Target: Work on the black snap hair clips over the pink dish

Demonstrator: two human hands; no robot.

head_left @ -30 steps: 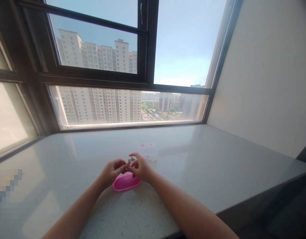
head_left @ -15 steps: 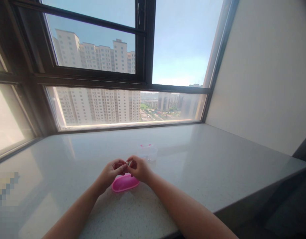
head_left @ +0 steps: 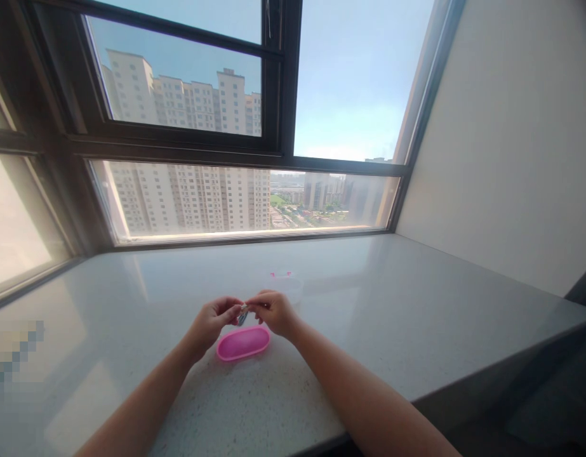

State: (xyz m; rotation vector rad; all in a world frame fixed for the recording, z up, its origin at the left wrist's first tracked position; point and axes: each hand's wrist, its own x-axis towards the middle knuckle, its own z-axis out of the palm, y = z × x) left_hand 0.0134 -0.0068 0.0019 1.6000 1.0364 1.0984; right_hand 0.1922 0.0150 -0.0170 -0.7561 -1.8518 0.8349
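Observation:
Above a pink oval tray-like piece (head_left: 244,358), my two hands meet over a small silvery-grey object (head_left: 242,316). It is too small for me to make out its kind. My left hand (head_left: 217,322) pinches it from the left between thumb and fingers. From the other side my right hand (head_left: 277,313) is closed on its upper end, palm down. The lower part of the object hangs in the gap between the hands. Just behind my right hand is a clear plastic box (head_left: 293,287) with pink clasps, partly hidden by that hand.
The pale speckled countertop (head_left: 392,330) reaches back to a dark-framed window (head_left: 188,155), with tall buildings outside. A white wall (head_left: 502,146) rises on the right. The counter's front edge (head_left: 502,352) slants across the lower right. A blurred patch (head_left: 11,349) lies at the far left.
My right hand has turned flatter, and more of the silvery-grey object shows below the fingers. The view has tilted slightly, and the pink piece is less covered by my hands.

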